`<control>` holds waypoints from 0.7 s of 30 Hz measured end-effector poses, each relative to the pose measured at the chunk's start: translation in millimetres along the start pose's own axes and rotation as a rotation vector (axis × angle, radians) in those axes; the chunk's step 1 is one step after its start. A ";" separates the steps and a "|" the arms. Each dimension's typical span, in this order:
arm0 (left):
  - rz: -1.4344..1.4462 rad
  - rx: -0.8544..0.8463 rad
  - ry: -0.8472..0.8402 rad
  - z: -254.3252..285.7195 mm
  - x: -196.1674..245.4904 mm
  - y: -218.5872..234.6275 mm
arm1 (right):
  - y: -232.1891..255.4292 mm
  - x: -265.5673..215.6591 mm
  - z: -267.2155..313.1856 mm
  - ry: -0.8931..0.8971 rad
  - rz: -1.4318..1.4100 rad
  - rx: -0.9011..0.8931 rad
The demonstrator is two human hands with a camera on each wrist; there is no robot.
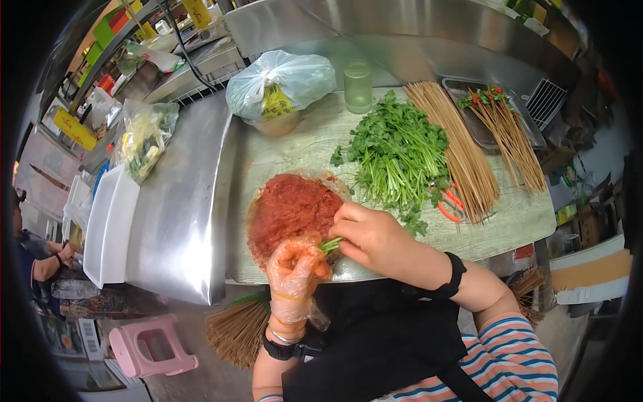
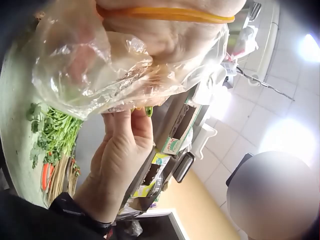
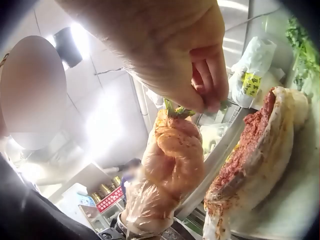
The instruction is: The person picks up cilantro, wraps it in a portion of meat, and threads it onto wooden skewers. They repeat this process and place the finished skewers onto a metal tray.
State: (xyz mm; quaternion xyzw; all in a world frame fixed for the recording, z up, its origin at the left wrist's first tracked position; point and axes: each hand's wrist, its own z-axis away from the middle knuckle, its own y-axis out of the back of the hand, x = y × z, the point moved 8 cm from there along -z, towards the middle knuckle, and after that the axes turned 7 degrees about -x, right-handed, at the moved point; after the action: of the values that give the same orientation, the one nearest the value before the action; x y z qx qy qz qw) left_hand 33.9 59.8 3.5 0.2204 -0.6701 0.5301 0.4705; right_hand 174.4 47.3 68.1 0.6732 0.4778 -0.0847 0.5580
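In the head view my left hand (image 1: pixel 295 264) wears a clear plastic glove smeared with red, an orange band around its wrist. Its curled fingers grip a short bunch of cilantro stems (image 1: pixel 330 245). From the right, my bare right hand (image 1: pixel 368 231) pinches the same stems between thumb and fingers. Both hands are at the near edge of a mound of red minced meat (image 1: pixel 291 214). In the right wrist view, green cilantro (image 3: pixel 172 108) pokes out of the top of the gloved fist. A large pile of cilantro (image 1: pixel 402 154) lies on the board beyond my right hand.
Wooden skewers (image 1: pixel 455 154) lie beside the cilantro, with orange-handled scissors (image 1: pixel 450 203) between. A metal tray (image 1: pixel 526 120) bears skewers with green and red tips. Behind the meat stand a tied plastic bag (image 1: pixel 281 80) and a green glass (image 1: pixel 358 87). A white bin (image 1: pixel 110 228) is left.
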 end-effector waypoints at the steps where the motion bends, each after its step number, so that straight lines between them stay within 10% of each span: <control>1: 0.032 -0.008 -0.015 -0.4 -2.8 1.9 | 0.1 1.0 1.6 0.007 -0.008 0.031; 6: 0.143 0.064 0.044 -0.8 -18.8 9.7 | -12.5 21.0 8.1 -0.163 -0.625 0.123; 21: -0.369 -0.187 0.205 50.5 4.9 21.6 | -29.7 80.3 70.4 -0.322 -0.851 0.099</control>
State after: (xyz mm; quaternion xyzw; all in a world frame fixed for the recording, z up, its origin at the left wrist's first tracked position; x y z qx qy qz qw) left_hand -5.6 21.8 -2.8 0.2398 -0.6131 0.3903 0.6436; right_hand 224.5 30.4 -29.3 0.4210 0.6144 -0.4328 0.5079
